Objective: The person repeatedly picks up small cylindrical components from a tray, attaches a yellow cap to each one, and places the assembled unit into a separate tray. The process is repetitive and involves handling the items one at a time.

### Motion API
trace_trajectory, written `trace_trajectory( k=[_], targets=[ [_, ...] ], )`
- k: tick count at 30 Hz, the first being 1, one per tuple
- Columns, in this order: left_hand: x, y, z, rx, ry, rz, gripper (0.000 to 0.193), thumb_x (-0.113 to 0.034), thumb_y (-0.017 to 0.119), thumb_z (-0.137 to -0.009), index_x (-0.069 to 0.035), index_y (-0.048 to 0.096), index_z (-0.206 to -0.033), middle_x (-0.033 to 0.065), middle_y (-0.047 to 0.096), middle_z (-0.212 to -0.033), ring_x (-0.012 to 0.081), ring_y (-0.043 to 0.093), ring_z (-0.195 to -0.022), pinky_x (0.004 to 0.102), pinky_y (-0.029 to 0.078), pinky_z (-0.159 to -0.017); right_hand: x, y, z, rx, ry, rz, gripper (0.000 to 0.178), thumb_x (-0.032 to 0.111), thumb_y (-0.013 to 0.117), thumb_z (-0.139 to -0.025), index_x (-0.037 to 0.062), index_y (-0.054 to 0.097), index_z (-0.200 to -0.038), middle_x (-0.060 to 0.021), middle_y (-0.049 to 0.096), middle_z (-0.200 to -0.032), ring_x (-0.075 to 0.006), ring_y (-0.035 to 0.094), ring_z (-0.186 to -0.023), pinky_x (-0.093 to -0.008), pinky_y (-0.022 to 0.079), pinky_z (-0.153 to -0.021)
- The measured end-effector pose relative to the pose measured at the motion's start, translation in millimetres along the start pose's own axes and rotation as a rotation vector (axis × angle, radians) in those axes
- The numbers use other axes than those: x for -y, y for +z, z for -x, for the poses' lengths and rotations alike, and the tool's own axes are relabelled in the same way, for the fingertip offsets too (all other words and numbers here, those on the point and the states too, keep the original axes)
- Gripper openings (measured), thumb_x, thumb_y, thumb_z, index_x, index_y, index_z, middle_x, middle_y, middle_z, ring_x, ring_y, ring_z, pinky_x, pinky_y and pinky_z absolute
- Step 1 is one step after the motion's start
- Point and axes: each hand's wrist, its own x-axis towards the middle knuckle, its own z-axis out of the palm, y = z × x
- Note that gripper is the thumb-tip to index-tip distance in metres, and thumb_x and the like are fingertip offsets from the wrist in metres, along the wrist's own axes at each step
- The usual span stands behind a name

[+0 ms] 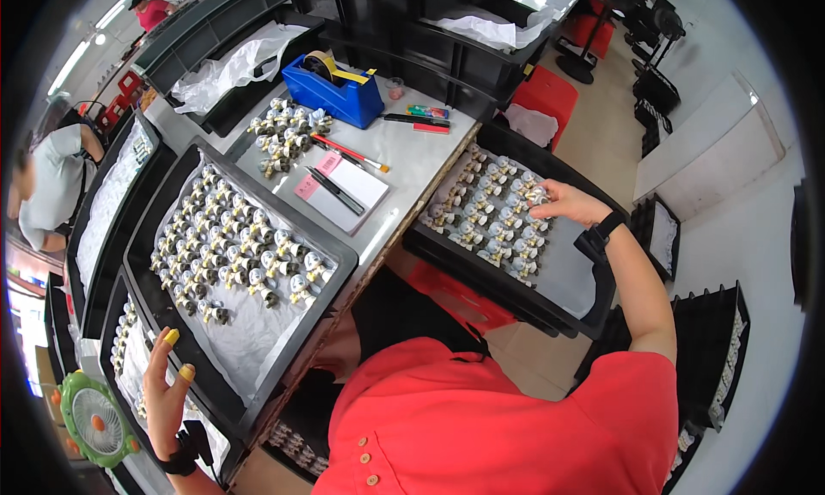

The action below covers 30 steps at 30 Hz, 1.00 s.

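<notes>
Rightward, our right hand (569,203) pinches one small metal fitting (538,194) in the black tray (574,282) of fittings. Our left hand (165,392) hovers spread wide beside another black tray (296,336) holding rows. A pink label (316,175) lies on the white notepad (354,186).

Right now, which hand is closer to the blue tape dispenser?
The right hand. It rests on the small parts in the black tray, right of the blue tape dispenser. The left hand is far below, at the near trays.
</notes>
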Motion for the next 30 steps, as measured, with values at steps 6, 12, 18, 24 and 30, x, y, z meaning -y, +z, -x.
trace_trajectory(
  k=[6,12,18,24,30],
  targets=[
    [-15,-13,30,0.046,-0.04,-0.051,0.052,-0.011,0.066,-0.075,-0.003,0.052,-0.125,0.0148,0.047,-0.136,0.0265,0.041,-0.128,0.0347,0.029,-0.106,43,31,-33,0.25,-0.103,0.174,0.044,0.012,0.07,-0.079,0.0018,0.049,-0.117,-0.0009,0.055,-0.104,-0.0094,0.051,-0.093,-0.0253,0.043,-0.085],
    [-13,-13,41,0.196,0.115,-0.21,0.056,-0.028,0.063,-0.083,-0.002,0.044,-0.129,0.0202,0.039,-0.138,0.0372,0.043,-0.121,0.0391,0.038,-0.1,153,106,-25,0.302,-0.275,0.079,0.071,0.001,0.071,-0.061,0.0055,0.042,-0.125,-0.0072,0.056,-0.115,-0.0137,0.056,-0.096,-0.0275,0.045,-0.084],
    [-14,-5,78,0.178,0.039,-0.102,0.053,-0.027,0.062,-0.083,-0.003,0.045,-0.128,0.0207,0.038,-0.138,0.0362,0.039,-0.125,0.039,0.035,-0.102,246,237,-66,0.418,-0.858,-0.14,0.072,0.028,0.071,-0.075,0.0036,0.036,-0.133,-0.0091,0.055,-0.118,-0.0115,0.058,-0.09,-0.0247,0.043,-0.082],
    [-40,-21,123,-0.065,0.214,0.075,0.047,-0.013,0.064,-0.081,-0.002,0.049,-0.124,0.0201,0.047,-0.131,0.0358,0.053,-0.111,0.038,0.045,-0.091,308,343,-43,0.752,-0.949,-0.251,0.084,0.048,0.069,-0.077,0.002,0.032,-0.136,-0.0128,0.051,-0.124,-0.0127,0.057,-0.094,-0.0265,0.043,-0.087],
    [-114,-49,171,-0.658,0.883,0.344,0.019,-0.009,0.059,-0.087,0.0,0.063,-0.103,0.0181,0.06,-0.113,0.0313,0.062,-0.097,0.0406,0.05,-0.083,317,405,-46,0.989,-0.914,-0.507,0.079,0.051,0.06,-0.083,0.0005,0.032,-0.136,-0.0144,0.051,-0.126,-0.0133,0.057,-0.093,-0.0273,0.044,-0.087]
  ],
)
